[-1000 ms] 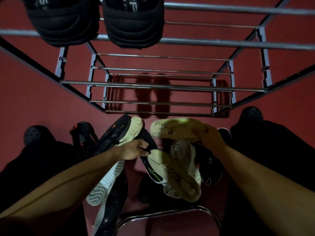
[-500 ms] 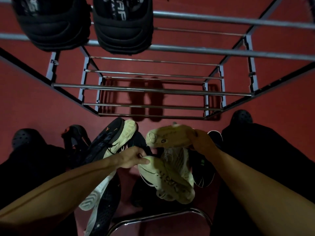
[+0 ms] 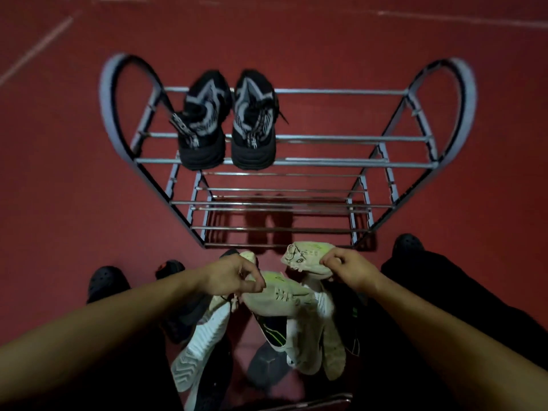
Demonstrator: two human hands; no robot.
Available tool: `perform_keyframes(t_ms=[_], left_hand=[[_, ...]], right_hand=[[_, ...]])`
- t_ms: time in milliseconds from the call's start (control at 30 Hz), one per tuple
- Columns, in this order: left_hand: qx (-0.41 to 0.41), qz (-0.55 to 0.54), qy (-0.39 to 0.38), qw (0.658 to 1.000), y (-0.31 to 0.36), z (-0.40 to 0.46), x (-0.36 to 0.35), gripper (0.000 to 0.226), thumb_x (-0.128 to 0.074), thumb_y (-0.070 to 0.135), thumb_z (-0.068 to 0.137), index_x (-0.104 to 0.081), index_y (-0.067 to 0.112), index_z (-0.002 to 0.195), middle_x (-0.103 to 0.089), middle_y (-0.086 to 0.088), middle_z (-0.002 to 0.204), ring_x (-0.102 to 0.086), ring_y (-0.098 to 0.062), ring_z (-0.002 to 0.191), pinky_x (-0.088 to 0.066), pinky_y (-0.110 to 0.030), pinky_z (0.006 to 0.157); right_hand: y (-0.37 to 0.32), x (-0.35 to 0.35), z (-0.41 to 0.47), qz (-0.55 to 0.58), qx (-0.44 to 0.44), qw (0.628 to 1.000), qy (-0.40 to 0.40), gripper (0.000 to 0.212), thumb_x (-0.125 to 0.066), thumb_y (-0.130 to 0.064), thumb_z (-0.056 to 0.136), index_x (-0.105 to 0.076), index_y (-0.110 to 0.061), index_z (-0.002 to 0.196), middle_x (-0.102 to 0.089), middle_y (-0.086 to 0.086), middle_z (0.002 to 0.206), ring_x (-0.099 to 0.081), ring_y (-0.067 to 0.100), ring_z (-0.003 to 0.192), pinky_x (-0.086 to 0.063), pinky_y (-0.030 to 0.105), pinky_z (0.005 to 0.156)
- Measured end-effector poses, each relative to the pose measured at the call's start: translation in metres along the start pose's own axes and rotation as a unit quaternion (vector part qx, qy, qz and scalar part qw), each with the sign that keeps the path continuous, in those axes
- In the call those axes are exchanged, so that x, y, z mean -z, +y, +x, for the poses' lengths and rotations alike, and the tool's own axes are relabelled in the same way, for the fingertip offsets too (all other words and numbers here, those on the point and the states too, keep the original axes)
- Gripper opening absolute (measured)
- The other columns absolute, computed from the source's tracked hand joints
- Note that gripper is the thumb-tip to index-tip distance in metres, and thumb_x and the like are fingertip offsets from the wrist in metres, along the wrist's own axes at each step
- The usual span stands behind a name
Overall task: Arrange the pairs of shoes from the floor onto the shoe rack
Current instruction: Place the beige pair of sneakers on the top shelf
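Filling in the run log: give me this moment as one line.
left hand: grip on pale shoe | right hand: grip on second pale shoe | rack: black pair on top shelf

My view has pulled back from the shoe rack (image 3: 284,161), and both hands have lifted their pale shoes slightly nearer it

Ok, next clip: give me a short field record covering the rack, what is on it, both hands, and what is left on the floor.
rack: metal-bar tiered shoe rack on red floor
on rack: pair of black sneakers with grey markings, top tier, left side
lower tiers: no shoes visible
left hand: gripping a cream sneaker with green accents
right hand: gripping the matching cream sneaker
floor pile: black-and-white sneakers below the hands
stage: second pair lifted, not yet placed
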State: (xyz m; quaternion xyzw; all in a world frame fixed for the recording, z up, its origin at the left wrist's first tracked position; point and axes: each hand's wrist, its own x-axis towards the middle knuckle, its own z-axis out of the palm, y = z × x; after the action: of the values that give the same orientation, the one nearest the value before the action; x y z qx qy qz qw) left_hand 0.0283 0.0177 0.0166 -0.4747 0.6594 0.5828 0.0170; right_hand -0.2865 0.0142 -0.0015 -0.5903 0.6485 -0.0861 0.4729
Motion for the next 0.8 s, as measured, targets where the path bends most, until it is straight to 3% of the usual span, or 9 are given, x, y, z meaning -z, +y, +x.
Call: perform_keyframes(t_ms=[100,167,267,367,433,567,700,767,800], left_hand=[[-0.018,0.021,0.015,0.999,0.035,-0.033,0.013,0.015,-0.072,0.028,0.091,-0.08,0.018,0.099,-0.078,0.007,0.095,-0.073,-0.015,0.087,-0.061,-0.037,0.076],[-0.034,0.027,0.023,0.999,0.058,-0.053,0.019,0.013,-0.073,0.032,0.089,-0.08,0.022,0.095,-0.078,0.007,0.1,-0.073,-0.023,0.098,-0.059,-0.047,0.089],[-0.065,0.027,0.05,0.996,0.099,-0.083,0.026,0.016,-0.07,0.03,0.091,-0.08,0.018,0.094,-0.079,0.006,0.1,-0.074,-0.021,0.1,-0.058,-0.045,0.091],[-0.087,0.027,0.084,0.992,0.14,-0.115,0.034,0.019,-0.067,0.025,0.095,-0.079,0.01,0.096,-0.079,0.005,0.099,-0.074,-0.013,0.089,-0.058,-0.03,0.072],[-0.11,0.019,0.095,0.989,0.16,-0.136,0.038,0.021,-0.066,0.024,0.096,-0.078,0.007,0.098,-0.078,0.0,0.102,-0.074,-0.016,0.096,-0.06,-0.034,0.078],[-0.134,0.029,0.146,0.98,0.193,-0.174,0.045,0.024,-0.07,0.031,0.094,-0.079,0.009,0.096,-0.077,-0.012,0.101,-0.073,-0.025,0.086,-0.055,-0.025,0.067],[-0.161,0.043,0.172,0.971,0.221,-0.208,0.051,0.027,-0.071,0.037,0.092,-0.079,0.013,0.099,-0.076,-0.011,0.106,-0.067,-0.043,0.104,-0.054,-0.056,0.092],[-0.171,0.048,0.19,0.966,0.234,-0.222,0.054,0.026,-0.071,0.038,0.092,-0.08,0.014,0.099,-0.077,-0.011,0.103,-0.068,-0.042,0.097,-0.054,-0.057,0.089],[-0.176,0.048,0.207,0.961,0.24,-0.228,0.056,0.024,-0.071,0.036,0.092,-0.08,0.015,0.098,-0.077,-0.012,0.1,-0.07,-0.036,0.086,-0.055,-0.052,0.079]], right_hand=[[-0.032,0.019,-0.034,-0.016,0.026,1.0,-0.004,0.023,-0.057,-0.043,0.093,-0.072,-0.026,0.09,-0.069,-0.015,0.086,-0.069,0.005,0.081,-0.051,0.022,0.07],[-0.052,0.035,-0.055,-0.03,0.048,0.998,0.016,0.029,-0.056,-0.049,0.093,-0.071,-0.028,0.081,-0.065,-0.015,0.067,-0.067,0.004,0.066,-0.045,0.022,0.061],[-0.081,0.058,-0.086,-0.05,0.087,0.994,0.038,0.037,-0.053,-0.054,0.093,-0.065,-0.031,0.067,-0.064,-0.01,0.064,-0.062,0.007,0.061,-0.047,0.028,0.064],[-0.111,0.084,-0.118,-0.073,0.124,0.988,0.062,0.038,-0.051,-0.056,0.093,-0.068,-0.029,0.072,-0.069,-0.006,0.072,-0.065,0.008,0.067,-0.049,0.022,0.064],[-0.128,0.099,-0.139,-0.076,0.147,0.983,0.084,0.04,-0.051,-0.056,0.093,-0.067,-0.026,0.071,-0.069,-0.005,0.066,-0.065,0.008,0.059,-0.046,0.017,0.057],[-0.149,0.123,-0.178,-0.053,0.195,0.973,0.11,0.041,-0.051,-0.054,0.094,-0.073,-0.022,0.084,-0.075,-0.001,0.079,-0.07,0.008,0.064,-0.057,0.029,0.067],[-0.165,0.138,-0.212,-0.029,0.242,0.958,0.149,0.035,-0.051,-0.048,0.096,-0.073,-0.022,0.087,-0.076,0.001,0.087,-0.072,0.009,0.065,-0.054,0.027,0.067],[-0.173,0.144,-0.227,-0.014,0.258,0.949,0.18,0.033,-0.052,-0.045,0.097,-0.074,-0.022,0.088,-0.075,0.001,0.081,-0.072,0.009,0.063,-0.049,0.021,0.062],[-0.176,0.147,-0.233,-0.01,0.262,0.945,0.196,0.032,-0.053,-0.044,0.097,-0.074,-0.022,0.087,-0.074,0.0,0.076,-0.072,0.009,0.063,-0.048,0.019,0.06]])
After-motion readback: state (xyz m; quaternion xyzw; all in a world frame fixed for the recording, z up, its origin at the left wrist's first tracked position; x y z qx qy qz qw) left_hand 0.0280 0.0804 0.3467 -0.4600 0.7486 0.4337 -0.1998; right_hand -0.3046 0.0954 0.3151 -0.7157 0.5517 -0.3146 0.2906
